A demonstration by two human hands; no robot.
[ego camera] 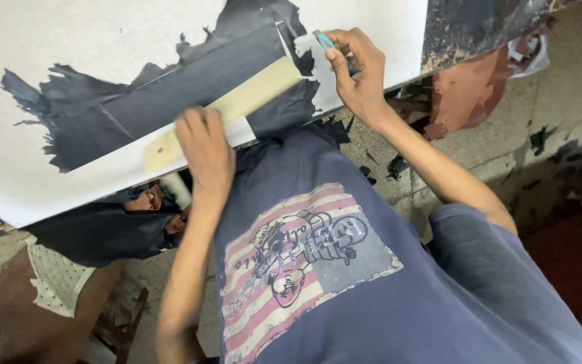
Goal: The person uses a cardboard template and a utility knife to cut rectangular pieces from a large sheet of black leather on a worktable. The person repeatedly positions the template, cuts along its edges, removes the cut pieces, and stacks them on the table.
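Note:
A large white board (69,40) lies in front of me with a ragged black patch (170,87) across its middle. A cream-coloured straightedge (250,94) lies diagonally over the patch. My left hand (203,152) presses down on the lower end of the straightedge near the board's front edge. My right hand (355,71) is closed on a small teal cutter (325,40), its tip at the upper end of the straightedge, where a white strip is lifted.
Black scraps (395,165) litter the concrete floor to the right. A reddish-brown sheet (466,101) lies under the dark worn surface (479,27) at the upper right. Black material (95,232) hangs below the board's front edge. A perforated white piece (55,280) sits at lower left.

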